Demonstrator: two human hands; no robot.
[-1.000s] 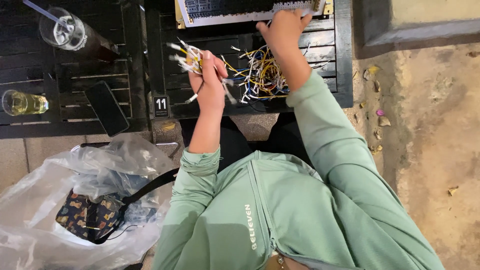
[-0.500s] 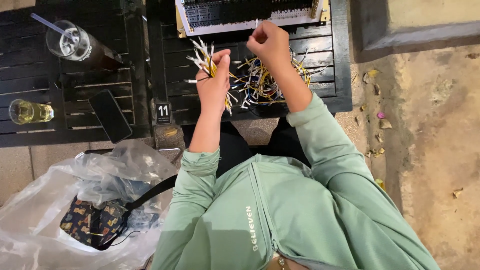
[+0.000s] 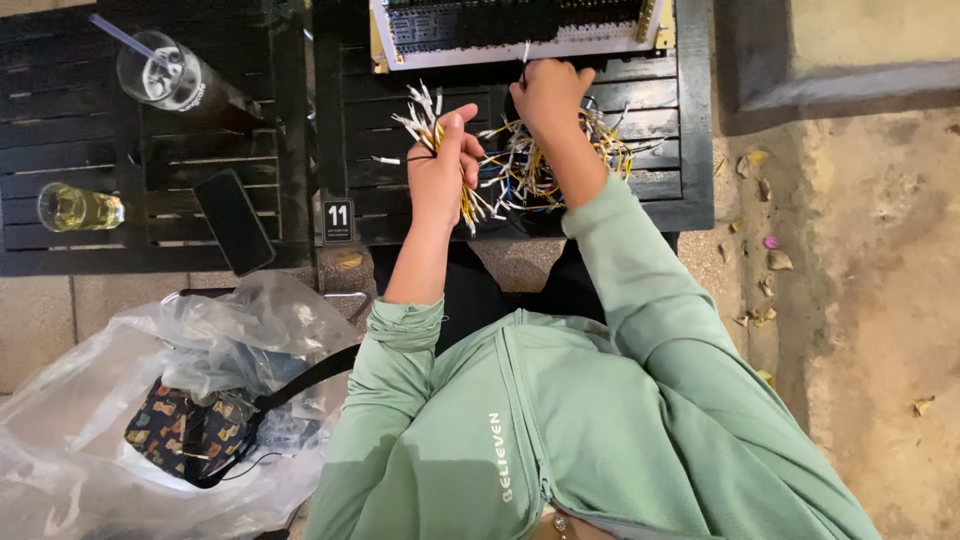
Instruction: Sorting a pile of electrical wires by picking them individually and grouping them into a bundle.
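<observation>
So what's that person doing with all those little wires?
A person in a green top sits at a dark slatted table. Their left hand grips a bunch of short wires with white tips. Their right hand reaches up to a black and white board at the table's far edge, above a loose pile of wires. On the next table sit two drinks and a phone.

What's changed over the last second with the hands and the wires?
The right hand pulled back from the board toward the loose wire pile, then went up again to the board's near edge. The left hand kept its grip on the wire bundle, barely shifting. The phone, both glasses and the plastic bag stayed put.
</observation>
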